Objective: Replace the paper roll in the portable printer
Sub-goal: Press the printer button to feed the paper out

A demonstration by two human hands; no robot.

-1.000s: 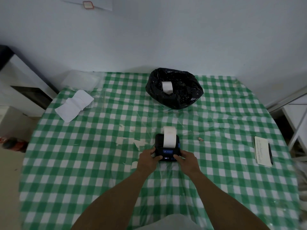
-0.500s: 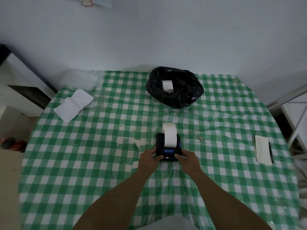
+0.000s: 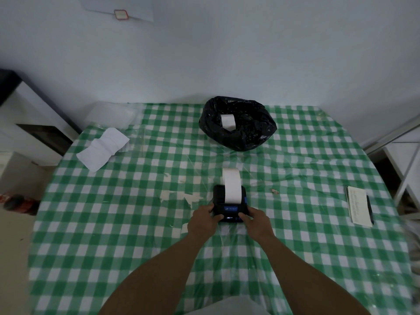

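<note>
Now I'm clasping the printer with my left hand and right hand. New paper is feeding out of it; beyond it, a roll is sitting in the black bag, so I'm judging little remains.

Green-checked surface under clear plastic

The black printer rests between the hands; a black bag lies beyond them, folded white paper far off to their left, a notepad with pen well to their right.
</note>
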